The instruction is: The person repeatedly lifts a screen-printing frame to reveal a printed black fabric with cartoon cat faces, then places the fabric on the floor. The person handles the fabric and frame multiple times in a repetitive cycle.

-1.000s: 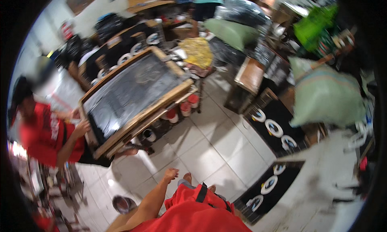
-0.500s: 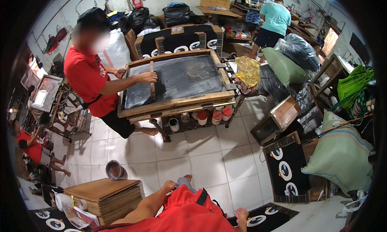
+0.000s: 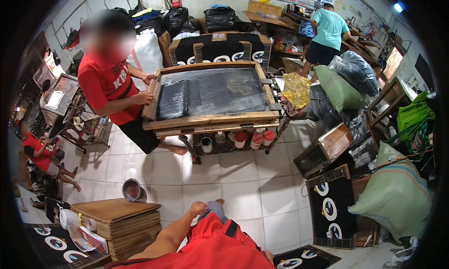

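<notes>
My left hand [image 3: 198,208] is closed in a loose fist above my grey shorts [image 3: 212,210], and nothing shows in it. Only a small part of my right hand [image 3: 268,257] appears beside my red shirt [image 3: 220,245]; its fingers are hidden. Nearest to it lies a black printed panel [image 3: 304,258] with white oval shapes. To the left of my forearm stands a stack of brown boards [image 3: 135,227]. Across the floor, a co-worker in red has both hands on a wooden bar [image 3: 152,99] at the left end of a screen-printing frame [image 3: 224,118].
Tubs of ink [image 3: 240,139] stand under the printing table. A dark bucket [image 3: 133,190] sits on the tiles behind the boards. At right are a printed black panel [image 3: 329,210], a green sack [image 3: 397,194] and a wooden box [image 3: 322,149]. Another person in teal stands at the back.
The co-worker's bar has moved from the frame's inner part to its left end, now with both hands on it. My left hand has lifted slightly; my right hand is mostly out of sight.
</notes>
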Demonstrator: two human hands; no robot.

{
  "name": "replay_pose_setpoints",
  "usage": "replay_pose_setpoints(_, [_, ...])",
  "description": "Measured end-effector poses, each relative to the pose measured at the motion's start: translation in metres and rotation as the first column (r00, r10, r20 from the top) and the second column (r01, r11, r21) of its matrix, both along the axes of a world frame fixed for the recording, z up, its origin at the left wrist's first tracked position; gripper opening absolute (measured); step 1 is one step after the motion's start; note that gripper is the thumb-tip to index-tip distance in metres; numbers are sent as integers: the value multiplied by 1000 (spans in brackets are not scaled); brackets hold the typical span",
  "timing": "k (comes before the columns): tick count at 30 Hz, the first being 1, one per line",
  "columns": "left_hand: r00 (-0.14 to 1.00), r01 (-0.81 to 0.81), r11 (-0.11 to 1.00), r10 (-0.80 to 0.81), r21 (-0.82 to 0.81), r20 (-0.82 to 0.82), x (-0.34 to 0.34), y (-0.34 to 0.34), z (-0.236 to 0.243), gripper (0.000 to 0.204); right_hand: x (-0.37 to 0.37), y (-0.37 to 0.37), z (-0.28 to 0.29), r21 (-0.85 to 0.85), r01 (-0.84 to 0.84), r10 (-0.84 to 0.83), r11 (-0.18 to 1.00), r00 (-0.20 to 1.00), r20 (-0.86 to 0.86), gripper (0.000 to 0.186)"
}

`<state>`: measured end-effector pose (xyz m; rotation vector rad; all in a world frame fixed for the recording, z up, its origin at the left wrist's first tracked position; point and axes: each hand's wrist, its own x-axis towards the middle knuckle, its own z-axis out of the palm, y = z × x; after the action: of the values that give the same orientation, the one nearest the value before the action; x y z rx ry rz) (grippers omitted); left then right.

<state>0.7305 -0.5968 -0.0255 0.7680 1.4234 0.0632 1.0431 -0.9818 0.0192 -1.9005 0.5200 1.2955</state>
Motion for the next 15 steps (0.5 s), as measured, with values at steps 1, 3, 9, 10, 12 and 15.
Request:
replay_pose_setpoints(1, [998,-51,999,51,-8,31,7,13,0,22,3,3,1,-27,54,-53,998,998,12,6])
replay_pose_setpoints(3, [984,-155,987,157,-33,88,21,51,4,27,10,7,-2,-83,147,-144,986,989,42,4])
replay_pose_setpoints(9, [783,-496,868,459,-24,420,86,207,35,29,29,46,-9,-106,189,-175,976,976,133,6])
replay_pose_setpoints(10, [734,-514,854,487,-82,473,95,239,40,27,33,57,-5,-88,171,-157,981,976,149,8])
replay_pose_setpoints(12, [564,-647,740,627,-184,538,118,295,47,23,36,87,3,-81,179,-159,981,965,211,13])
replay_pose_setpoints(15, [405,-842,513,805,-166,433,149,366,43,23,42,138,20,-31,84,-75,996,971,229,21])
